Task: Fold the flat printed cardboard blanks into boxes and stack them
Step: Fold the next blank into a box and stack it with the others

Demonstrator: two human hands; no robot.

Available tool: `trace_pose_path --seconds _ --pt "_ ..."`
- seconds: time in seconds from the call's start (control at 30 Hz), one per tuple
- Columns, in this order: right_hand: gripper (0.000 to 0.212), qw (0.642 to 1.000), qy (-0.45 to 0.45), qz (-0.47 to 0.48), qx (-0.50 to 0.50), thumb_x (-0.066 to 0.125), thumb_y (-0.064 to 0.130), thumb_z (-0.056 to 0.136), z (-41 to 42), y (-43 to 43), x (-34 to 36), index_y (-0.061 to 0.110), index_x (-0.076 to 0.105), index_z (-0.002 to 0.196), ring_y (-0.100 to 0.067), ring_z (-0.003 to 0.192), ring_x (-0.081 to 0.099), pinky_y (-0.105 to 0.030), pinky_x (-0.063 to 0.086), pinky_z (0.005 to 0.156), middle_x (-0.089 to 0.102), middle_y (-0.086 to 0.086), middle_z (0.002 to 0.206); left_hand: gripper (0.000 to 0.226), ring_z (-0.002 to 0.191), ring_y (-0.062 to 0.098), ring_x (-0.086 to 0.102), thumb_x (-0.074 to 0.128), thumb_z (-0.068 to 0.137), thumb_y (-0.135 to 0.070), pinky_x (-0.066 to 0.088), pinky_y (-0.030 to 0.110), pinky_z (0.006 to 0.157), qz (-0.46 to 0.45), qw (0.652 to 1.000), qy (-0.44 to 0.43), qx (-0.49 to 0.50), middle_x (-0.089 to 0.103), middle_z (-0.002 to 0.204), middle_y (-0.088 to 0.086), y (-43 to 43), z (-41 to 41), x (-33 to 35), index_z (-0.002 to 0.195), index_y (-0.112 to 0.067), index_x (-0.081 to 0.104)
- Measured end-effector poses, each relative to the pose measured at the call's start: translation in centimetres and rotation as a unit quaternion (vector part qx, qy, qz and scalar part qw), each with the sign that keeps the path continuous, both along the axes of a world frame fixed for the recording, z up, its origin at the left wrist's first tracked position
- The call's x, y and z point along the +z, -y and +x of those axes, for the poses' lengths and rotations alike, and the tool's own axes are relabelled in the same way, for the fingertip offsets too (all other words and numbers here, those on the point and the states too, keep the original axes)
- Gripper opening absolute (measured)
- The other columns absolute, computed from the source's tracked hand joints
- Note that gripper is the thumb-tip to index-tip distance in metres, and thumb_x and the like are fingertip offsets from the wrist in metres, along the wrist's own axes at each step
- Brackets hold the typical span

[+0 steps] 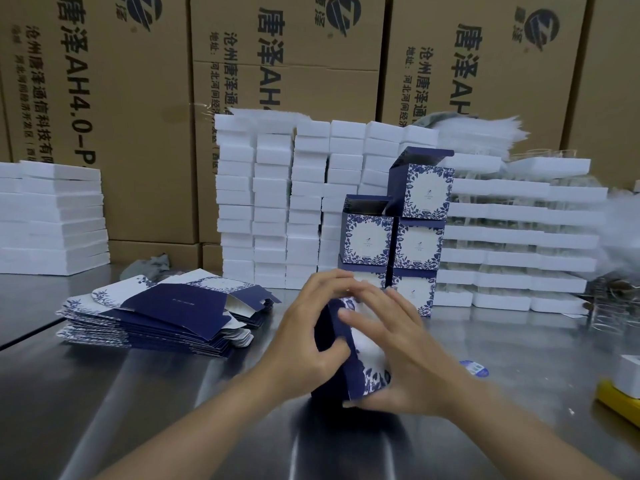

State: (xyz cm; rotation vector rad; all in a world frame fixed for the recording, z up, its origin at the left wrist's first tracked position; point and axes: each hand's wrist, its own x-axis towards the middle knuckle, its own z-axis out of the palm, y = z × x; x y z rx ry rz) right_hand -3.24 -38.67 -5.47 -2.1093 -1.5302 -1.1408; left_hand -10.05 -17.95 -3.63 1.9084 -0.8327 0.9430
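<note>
A half-formed navy and white floral box (pixel 349 368) stands on the steel table (pixel 138 393) between my hands. My left hand (pixel 308 337) grips its dark left side, thumb against the folded edge. My right hand (pixel 398 351) wraps round its right side and front, fingers spread over the top. A pile of flat printed blanks (pixel 162 313) lies to the left. Behind my hands stands a stack of folded boxes (pixel 398 237) in two columns, the top ones with lids up.
Stacks of white foam blocks (pixel 291 202) line the back, with more at the far left (pixel 52 220) and right (pixel 512 237). Large brown cartons (pixel 138 98) form the wall behind. A yellow object (pixel 620 400) sits at the right edge, a round blue sticker (pixel 476 368) near it.
</note>
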Motion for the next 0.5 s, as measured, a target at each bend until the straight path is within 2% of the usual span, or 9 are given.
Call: trace_pose_path --seconds 0.1,0.2,0.27,0.33,0.43,0.5 --pt "0.107 1.000 0.022 0.016 -0.011 0.076 0.077 0.074 -0.2 -0.5 0.0 0.045 0.026 0.163 -0.027 0.157 0.031 -0.051 0.029 0.120 0.033 -0.003 0.169 0.070 0.143 0.021 0.050 0.060 0.073 0.007 0.036 0.022 0.116 -0.014 1.000 0.006 0.006 0.055 0.143 -0.006 0.8 -0.1 -0.4 0.139 -0.017 0.058" --pt "0.103 0.995 0.025 0.075 -0.069 0.076 0.077 0.070 -0.2 -0.8 -0.2 0.049 0.033 0.160 -0.026 0.149 0.039 -0.051 0.035 0.114 0.036 0.001 0.165 0.065 0.146 0.019 0.046 0.069 0.082 -0.003 0.035 0.023 0.118 -0.049 0.997 0.019 0.057 0.051 0.147 -0.010 1.2 0.4 -1.1 0.142 -0.023 0.055" --pt "0.102 0.980 -0.019 0.143 -0.139 0.076 0.074 0.067 -0.3 -1.0 -0.4 0.054 0.033 0.158 -0.022 0.146 0.039 -0.049 0.036 0.111 0.034 0.005 0.163 0.065 0.143 0.013 0.048 0.075 0.084 -0.020 0.035 0.015 0.113 -0.068 0.994 -0.006 0.088 0.050 0.145 -0.018 1.5 0.8 -1.6 0.143 -0.035 0.052" --pt "0.102 0.957 -0.085 0.197 -0.194 0.074 0.080 0.066 -0.1 -1.1 -0.5 0.058 0.032 0.155 -0.018 0.145 0.036 -0.045 0.034 0.110 0.031 0.008 0.161 0.064 0.138 0.005 0.049 0.075 0.082 -0.039 0.035 0.010 0.108 -0.064 0.989 -0.050 0.123 0.049 0.142 -0.025 1.7 1.1 -2.2 0.142 -0.043 0.051" --pt "0.100 0.941 -0.170 0.212 -0.199 0.069 0.088 0.065 0.5 -0.7 -0.8 0.058 0.030 0.153 -0.017 0.144 0.037 -0.049 0.039 0.114 0.029 0.011 0.159 0.058 0.137 -0.004 0.047 0.065 0.086 -0.062 0.038 0.020 0.114 -0.034 0.982 -0.097 0.156 0.052 0.139 -0.035 2.1 1.9 -3.1 0.140 -0.041 0.062" --pt "0.099 0.937 -0.226 0.201 -0.173 0.070 0.086 0.065 0.9 -0.5 -1.2 0.058 0.028 0.150 -0.014 0.142 0.039 -0.048 0.044 0.114 0.031 0.014 0.155 0.050 0.138 -0.013 0.037 0.056 0.092 -0.064 0.031 0.015 0.116 -0.020 0.979 -0.099 0.180 0.046 0.139 -0.041 2.0 2.3 -3.5 0.138 -0.046 0.065"
